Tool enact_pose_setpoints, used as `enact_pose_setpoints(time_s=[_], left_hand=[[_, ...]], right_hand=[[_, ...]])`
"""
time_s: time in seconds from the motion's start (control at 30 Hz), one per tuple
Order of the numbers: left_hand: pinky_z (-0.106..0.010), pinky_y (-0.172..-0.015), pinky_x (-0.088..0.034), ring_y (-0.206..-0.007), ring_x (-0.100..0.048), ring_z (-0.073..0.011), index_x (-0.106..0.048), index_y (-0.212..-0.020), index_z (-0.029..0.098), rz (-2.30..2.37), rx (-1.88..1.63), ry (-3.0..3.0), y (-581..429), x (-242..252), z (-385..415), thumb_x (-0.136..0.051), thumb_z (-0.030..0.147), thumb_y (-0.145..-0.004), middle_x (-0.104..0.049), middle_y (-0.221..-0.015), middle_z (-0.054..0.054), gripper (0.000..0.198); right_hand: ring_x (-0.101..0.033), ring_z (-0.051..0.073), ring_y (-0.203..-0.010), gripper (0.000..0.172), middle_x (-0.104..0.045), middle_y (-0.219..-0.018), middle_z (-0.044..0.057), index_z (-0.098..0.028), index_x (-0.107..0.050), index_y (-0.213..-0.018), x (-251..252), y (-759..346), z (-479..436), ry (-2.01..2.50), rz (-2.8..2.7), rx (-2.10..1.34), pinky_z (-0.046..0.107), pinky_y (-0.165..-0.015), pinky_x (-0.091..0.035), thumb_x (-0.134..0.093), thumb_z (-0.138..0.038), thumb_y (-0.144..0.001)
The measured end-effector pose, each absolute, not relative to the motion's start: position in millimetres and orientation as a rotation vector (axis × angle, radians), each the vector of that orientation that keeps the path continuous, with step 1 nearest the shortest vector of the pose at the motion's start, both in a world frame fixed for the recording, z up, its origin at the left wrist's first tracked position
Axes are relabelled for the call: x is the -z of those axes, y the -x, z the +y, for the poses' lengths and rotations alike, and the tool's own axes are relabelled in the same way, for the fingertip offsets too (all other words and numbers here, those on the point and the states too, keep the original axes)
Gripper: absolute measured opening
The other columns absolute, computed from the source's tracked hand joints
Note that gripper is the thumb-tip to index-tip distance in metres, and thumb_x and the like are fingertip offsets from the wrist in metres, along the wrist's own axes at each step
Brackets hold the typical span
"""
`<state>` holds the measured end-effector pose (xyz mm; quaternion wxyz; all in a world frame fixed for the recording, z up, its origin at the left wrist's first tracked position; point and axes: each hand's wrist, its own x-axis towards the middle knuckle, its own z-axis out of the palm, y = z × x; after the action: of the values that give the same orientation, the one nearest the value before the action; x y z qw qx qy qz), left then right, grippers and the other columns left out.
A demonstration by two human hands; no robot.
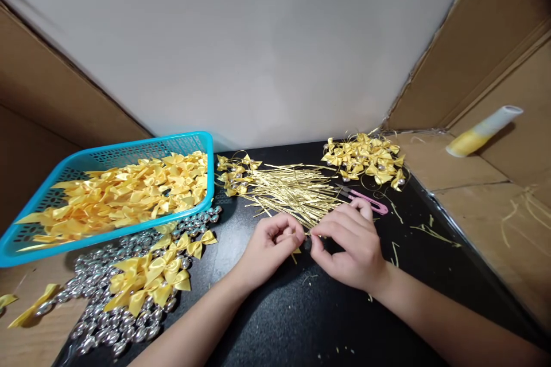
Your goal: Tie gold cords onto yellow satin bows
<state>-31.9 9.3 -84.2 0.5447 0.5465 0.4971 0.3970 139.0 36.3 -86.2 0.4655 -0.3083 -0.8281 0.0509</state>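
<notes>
Left hand and right hand pinching a small, mostly hidden yellow piece, fingertips nearly meeting, near loose shiny gold thin strips.

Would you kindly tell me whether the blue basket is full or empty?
Mostly full: yellow bows heap across the blue basket, with its back wall showing above them.

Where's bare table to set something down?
Near side, between left forearm and right forearm: black table, mostly bare, a few crumbs. Right of the right hand, up to the cardboard: fairly open, loose strands. Crowded: left, with basket, beads and bows; at the back, with gold strips, bow clusters and snips.
</notes>
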Motion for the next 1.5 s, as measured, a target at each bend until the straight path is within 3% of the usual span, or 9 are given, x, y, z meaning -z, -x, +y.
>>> enact_pose_setpoints(time_s=[0.2,0.57,0.93,1.2,1.5], left_hand=[[-0.023,-0.047,-0.016,-0.049,-0.019,-0.0078,-0.059,-0.070,0.014,1.161,-0.954,-1.279,32.5,87.6,10.4,-0.060,0.034,-0.081,-0.024,-0.052,0.010,0.022],[-0.022,-0.050,-0.021,-0.052,-0.025,-0.0084,-0.062,-0.074,0.014,1.171,-0.961,-1.317,31.0,89.3,9.2,-0.060,0.034,-0.083,-0.028,-0.055,0.009,0.023],[-0.022,-0.052,-0.024,-0.052,-0.028,-0.0088,-0.064,-0.074,0.014,1.204,-0.953,-1.340,31.1,88.2,9.0,-0.060,0.035,-0.082,-0.031,-0.054,0.008,0.022],[-0.023,-0.054,-0.027,-0.056,-0.036,-0.0104,-0.060,-0.071,0.015,1.208,-0.965,-1.271,32.0,88.2,9.9,-0.058,0.037,-0.080,-0.045,-0.060,0.003,0.024],[-0.022,-0.054,-0.026,-0.055,-0.031,-0.0095,-0.061,-0.074,0.014,1.184,-0.972,-1.299,31.3,88.1,9.9,-0.058,0.033,-0.081,-0.037,-0.057,0.006,0.020]], right_hand=[[-0.057,0.015,-0.060,0.014,-0.063,-0.062,-0.004,-0.021,-0.056,-0.069,82.6,-144.9,42.4,0.747,-2.034,-0.021,0.039,-0.074,-0.033,-0.061,-0.008,-0.072],[-0.055,0.018,-0.065,0.003,-0.064,-0.067,0.000,-0.020,-0.058,-0.073,82.0,-142.9,40.7,0.774,-2.033,-0.231,0.039,-0.072,-0.033,-0.060,-0.019,-0.071],[-0.056,0.016,-0.063,0.011,-0.064,-0.064,-0.002,-0.021,-0.058,-0.069,83.5,-141.4,38.9,0.782,-2.042,-0.204,0.038,-0.074,-0.033,-0.057,-0.012,-0.076],[-0.055,0.015,-0.061,0.011,-0.063,-0.064,-0.003,-0.022,-0.056,-0.072,79.5,-147.8,41.3,0.709,-2.045,-0.108,0.039,-0.073,-0.033,-0.057,-0.011,-0.072],[-0.056,0.018,-0.068,0.007,-0.065,-0.070,-0.001,-0.022,-0.056,-0.076,84.5,-140.6,37.2,0.786,-2.070,-0.263,0.039,-0.075,-0.033,-0.061,-0.017,-0.072]])
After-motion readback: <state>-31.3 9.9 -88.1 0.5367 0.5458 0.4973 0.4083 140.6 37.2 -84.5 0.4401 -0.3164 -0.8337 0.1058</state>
